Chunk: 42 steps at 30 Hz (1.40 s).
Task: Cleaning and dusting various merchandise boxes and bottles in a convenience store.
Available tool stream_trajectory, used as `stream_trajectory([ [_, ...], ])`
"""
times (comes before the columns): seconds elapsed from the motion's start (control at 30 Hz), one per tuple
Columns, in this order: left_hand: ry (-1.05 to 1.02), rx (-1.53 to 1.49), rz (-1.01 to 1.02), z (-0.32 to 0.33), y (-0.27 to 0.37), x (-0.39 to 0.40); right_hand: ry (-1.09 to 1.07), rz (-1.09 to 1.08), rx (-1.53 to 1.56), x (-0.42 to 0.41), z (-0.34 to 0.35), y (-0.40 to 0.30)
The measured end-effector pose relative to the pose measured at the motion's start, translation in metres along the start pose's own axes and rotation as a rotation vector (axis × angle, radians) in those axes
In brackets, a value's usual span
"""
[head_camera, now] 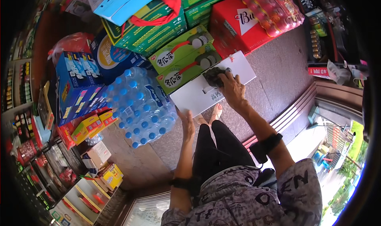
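A white carton (pixel 189 98) printed with dark characters lies before me, against two green drink cartons (pixel 164 59). My right hand (pixel 233 87) presses a dark crumpled cloth (pixel 213 77) onto the top of the white carton, near its slot-like handle. My left hand (pixel 187 123) is at the carton's near left corner, thumb apart from the fingers. Its fingertips are partly hidden by the carton edge, and it holds nothing that I can see. Shrink-wrapped water bottles (pixel 140 106) with blue caps stand just left of it.
Green cartons (pixel 154 32) with a red ribbon handle are stacked behind. A red box (pixel 227 26) carries wrapped pink-red cans (pixel 275 11) at the back right. Blue cartons (pixel 74 86) and stocked shelves (pixel 80 196) line the left. A doorway (pixel 321 142) opens outdoors at the right.
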State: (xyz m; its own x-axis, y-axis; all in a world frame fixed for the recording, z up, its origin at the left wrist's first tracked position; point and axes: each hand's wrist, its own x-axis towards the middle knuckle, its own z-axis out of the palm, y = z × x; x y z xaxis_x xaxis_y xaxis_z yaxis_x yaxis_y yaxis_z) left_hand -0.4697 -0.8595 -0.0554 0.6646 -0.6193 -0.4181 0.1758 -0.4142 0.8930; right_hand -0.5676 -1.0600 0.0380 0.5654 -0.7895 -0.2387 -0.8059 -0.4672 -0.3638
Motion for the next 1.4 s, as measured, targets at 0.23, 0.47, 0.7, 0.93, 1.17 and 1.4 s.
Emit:
stream_trajectory([
  [0.23,0.036,0.067,0.184,-0.014,-0.028,0.006,0.007,-0.229,-0.474,-0.017,0.074,-0.079],
  [0.47,-0.036,0.019,-0.01,-0.008,0.006,0.002,-0.222,-0.287,0.192,-0.004,0.036,-0.055],
  [0.7,0.125,0.484,0.198,0.001,0.054,-0.001,-0.203,-0.185,0.035,-0.007,-0.011,0.052],
  [0.93,0.004,0.95,0.683,0.107,0.143,0.071,-0.028,0.041,0.17,0.006,-0.047,0.132],
  [1.17,-0.25,0.619,0.547,0.177,0.141,0.122,-0.014,0.038,0.518,0.01,-0.045,0.148],
  [1.4,-0.132,0.435,0.403,0.182,0.123,0.133,-0.068,0.126,0.676,0.013,-0.038,0.162],
])
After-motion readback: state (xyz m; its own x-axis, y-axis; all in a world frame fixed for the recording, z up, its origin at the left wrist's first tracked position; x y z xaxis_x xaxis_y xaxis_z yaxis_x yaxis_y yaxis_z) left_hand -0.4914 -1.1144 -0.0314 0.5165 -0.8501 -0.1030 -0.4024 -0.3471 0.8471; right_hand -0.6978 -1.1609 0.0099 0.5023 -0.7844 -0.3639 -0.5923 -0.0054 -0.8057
